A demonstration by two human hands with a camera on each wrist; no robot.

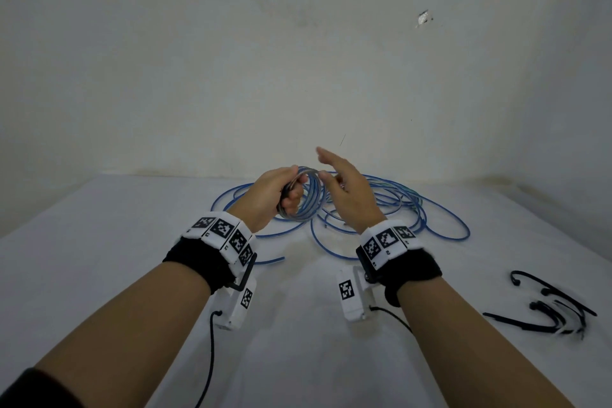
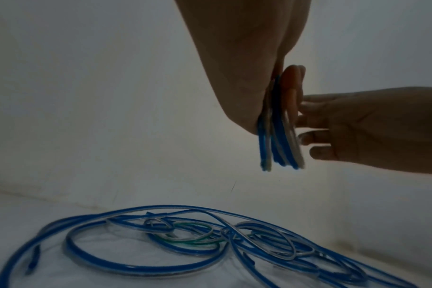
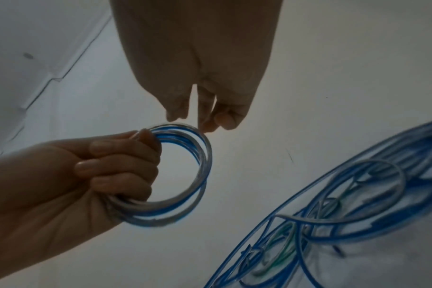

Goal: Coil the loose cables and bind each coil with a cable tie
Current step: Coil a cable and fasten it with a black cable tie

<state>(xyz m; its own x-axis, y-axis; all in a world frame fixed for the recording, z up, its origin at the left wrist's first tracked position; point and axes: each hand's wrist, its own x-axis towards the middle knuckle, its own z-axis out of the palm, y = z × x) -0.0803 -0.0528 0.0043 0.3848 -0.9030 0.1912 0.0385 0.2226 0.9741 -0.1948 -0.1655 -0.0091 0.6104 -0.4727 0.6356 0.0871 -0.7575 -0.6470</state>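
My left hand (image 1: 284,190) is raised above the table and grips a small round coil (image 1: 309,209) of blue and grey cable, fingers curled round its left side (image 3: 121,165). My right hand (image 1: 337,180) is beside it with straight fingers. Its fingertips (image 3: 206,126) touch the coil's top right edge (image 3: 205,148) and hold nothing. In the left wrist view the coil (image 2: 279,140) shows edge-on between my palm and the right fingers (image 2: 316,136). The loose blue cables (image 1: 400,209) lie tangled on the table behind, with a green strand (image 2: 188,243) among them.
Several black cable ties (image 1: 559,311) lie at the right of the white table (image 1: 116,258). A loose blue cable end (image 1: 271,260) lies near my left wrist. A pale wall stands close behind the cable pile.
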